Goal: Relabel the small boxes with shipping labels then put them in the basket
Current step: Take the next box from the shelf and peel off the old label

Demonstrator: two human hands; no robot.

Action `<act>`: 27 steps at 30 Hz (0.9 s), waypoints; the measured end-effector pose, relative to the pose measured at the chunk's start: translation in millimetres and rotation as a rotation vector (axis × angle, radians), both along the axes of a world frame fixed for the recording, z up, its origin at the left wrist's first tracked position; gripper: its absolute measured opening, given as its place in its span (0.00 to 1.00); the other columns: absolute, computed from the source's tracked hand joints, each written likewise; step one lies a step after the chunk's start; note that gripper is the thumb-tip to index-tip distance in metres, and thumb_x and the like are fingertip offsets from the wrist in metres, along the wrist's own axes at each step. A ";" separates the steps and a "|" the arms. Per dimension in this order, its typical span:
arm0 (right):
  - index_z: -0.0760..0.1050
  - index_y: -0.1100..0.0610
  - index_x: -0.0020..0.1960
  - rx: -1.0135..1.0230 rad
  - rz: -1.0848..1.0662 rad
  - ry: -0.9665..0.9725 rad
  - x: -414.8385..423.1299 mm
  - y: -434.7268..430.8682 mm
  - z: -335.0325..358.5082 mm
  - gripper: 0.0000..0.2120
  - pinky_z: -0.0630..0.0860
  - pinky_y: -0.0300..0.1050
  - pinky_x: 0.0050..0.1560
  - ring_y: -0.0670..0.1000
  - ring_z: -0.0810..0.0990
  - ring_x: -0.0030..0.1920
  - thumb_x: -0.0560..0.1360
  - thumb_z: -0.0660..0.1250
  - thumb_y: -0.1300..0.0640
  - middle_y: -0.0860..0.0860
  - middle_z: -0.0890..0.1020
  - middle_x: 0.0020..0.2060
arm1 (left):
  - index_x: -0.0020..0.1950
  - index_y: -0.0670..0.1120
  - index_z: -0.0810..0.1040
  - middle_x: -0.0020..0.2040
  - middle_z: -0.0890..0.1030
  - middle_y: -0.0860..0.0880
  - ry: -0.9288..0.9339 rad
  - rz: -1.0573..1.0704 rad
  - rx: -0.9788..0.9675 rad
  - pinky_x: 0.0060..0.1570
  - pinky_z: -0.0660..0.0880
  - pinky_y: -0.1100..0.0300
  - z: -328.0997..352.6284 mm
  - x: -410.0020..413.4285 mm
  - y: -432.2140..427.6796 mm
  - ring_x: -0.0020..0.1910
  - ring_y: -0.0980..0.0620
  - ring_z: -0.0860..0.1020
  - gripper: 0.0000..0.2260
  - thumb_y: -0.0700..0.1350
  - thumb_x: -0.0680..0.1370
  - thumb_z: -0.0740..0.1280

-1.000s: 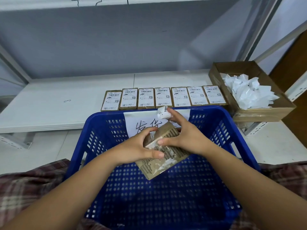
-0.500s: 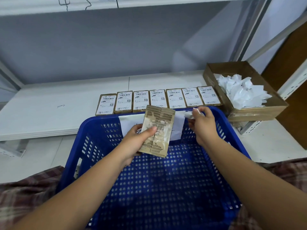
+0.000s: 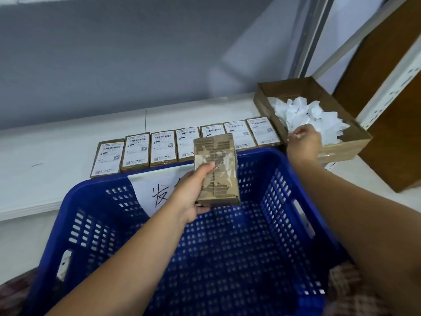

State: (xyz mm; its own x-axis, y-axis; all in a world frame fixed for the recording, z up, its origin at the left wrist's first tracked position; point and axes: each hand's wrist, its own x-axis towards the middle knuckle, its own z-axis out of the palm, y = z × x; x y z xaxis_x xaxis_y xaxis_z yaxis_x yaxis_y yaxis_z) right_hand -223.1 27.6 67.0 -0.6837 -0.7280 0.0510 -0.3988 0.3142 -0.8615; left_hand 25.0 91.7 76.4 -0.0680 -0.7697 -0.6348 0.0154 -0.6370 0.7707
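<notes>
Head view. A small brown cardboard box, its upper face bare and scarred with white label residue, is held at frame centre above the far half of a blue perforated plastic basket. Its long axis runs nearly straight up the frame, away from the person. The left hand grips the box at its lower left edge, thumb on the top face and fingers beneath. The right hand is well apart from the box, at the right of the frame. It sits over the near rim of an open brown cardboard tray of crumpled white paper scraps. Its fingers are curled, and whether they pinch a scrap cannot be told.

A row of seven labelled brown boxes lies on the white bench just behind the basket. No box lies in the visible basket floor.

Judgement: the held box awaits a fresh label. The left hand already presents the bare face, so the right hand must cross leftward to reach it.
</notes>
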 end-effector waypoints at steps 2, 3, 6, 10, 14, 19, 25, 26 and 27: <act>0.76 0.59 0.60 -0.017 -0.040 0.055 -17.5 -9.9 -0.4 0.10 0.62 0.28 0.52 0.48 0.73 0.56 0.80 0.62 0.64 0.53 0.68 0.66 | 0.58 0.51 0.77 0.50 0.84 0.49 0.007 0.016 0.017 0.52 0.74 0.49 -1.8 -9.3 -5.8 0.51 0.47 0.81 0.20 0.62 0.73 0.67; 0.75 0.58 0.61 -0.032 -0.049 0.068 -23.5 -13.4 -0.7 0.12 0.62 0.29 0.55 0.46 0.71 0.57 0.80 0.62 0.65 0.53 0.64 0.70 | 0.58 0.52 0.77 0.51 0.84 0.49 0.009 0.017 0.022 0.51 0.75 0.49 -3.3 -12.7 -7.8 0.52 0.47 0.80 0.20 0.63 0.73 0.67; 0.72 0.58 0.67 -0.043 -0.022 0.167 -38.1 -22.7 -4.5 0.17 0.65 0.32 0.59 0.46 0.69 0.53 0.80 0.60 0.68 0.54 0.57 0.73 | 0.56 0.54 0.78 0.51 0.84 0.51 0.017 0.018 0.024 0.52 0.75 0.48 -6.6 -26.0 -12.9 0.52 0.48 0.80 0.19 0.65 0.72 0.65; 0.65 0.58 0.73 0.090 0.125 0.381 -55.2 -35.6 -21.4 0.22 0.65 0.44 0.69 0.56 0.70 0.66 0.80 0.61 0.61 0.55 0.55 0.75 | 0.55 0.54 0.79 0.50 0.84 0.50 0.023 0.033 0.044 0.53 0.76 0.46 -11.0 -39.4 -15.1 0.53 0.47 0.80 0.26 0.71 0.68 0.62; 0.46 0.52 0.80 0.444 0.368 0.564 -63.9 -41.6 -41.1 0.31 0.56 0.59 0.75 0.64 0.55 0.76 0.82 0.57 0.49 0.58 0.55 0.78 | 0.55 0.52 0.79 0.49 0.85 0.48 0.007 0.085 0.085 0.51 0.77 0.46 -14.0 -50.6 -15.2 0.52 0.46 0.81 0.30 0.73 0.68 0.59; 0.51 0.57 0.78 0.549 0.334 0.730 -61.0 -45.6 -43.7 0.29 0.51 0.58 0.74 0.63 0.52 0.76 0.79 0.56 0.58 0.61 0.68 0.72 | 0.52 0.52 0.80 0.48 0.85 0.48 0.005 0.066 0.108 0.52 0.76 0.46 -15.6 -61.2 -10.3 0.51 0.46 0.81 0.25 0.70 0.70 0.62; 0.62 0.57 0.74 0.431 0.499 0.718 -75.8 -49.2 -40.6 0.27 0.69 0.57 0.66 0.63 0.70 0.66 0.76 0.63 0.64 0.62 0.71 0.67 | 0.45 0.50 0.79 0.40 0.85 0.48 0.034 0.038 0.126 0.58 0.73 0.45 -18.4 -68.1 -5.7 0.46 0.47 0.81 0.21 0.67 0.72 0.64; 0.62 0.56 0.73 0.397 0.505 0.714 -76.2 -47.8 -42.4 0.28 0.71 0.58 0.64 0.64 0.72 0.63 0.76 0.64 0.65 0.61 0.68 0.68 | 0.45 0.50 0.80 0.40 0.85 0.49 0.037 0.036 0.125 0.59 0.73 0.45 -18.8 -68.7 -5.5 0.46 0.47 0.81 0.20 0.67 0.72 0.64; 0.62 0.56 0.72 0.371 0.493 0.699 -76.1 -46.5 -45.5 0.28 0.74 0.58 0.61 0.65 0.75 0.61 0.75 0.66 0.66 0.60 0.64 0.69 | 0.45 0.50 0.80 0.40 0.85 0.48 0.038 0.033 0.124 0.59 0.73 0.45 -19.1 -68.9 -5.4 0.46 0.47 0.81 0.20 0.67 0.72 0.64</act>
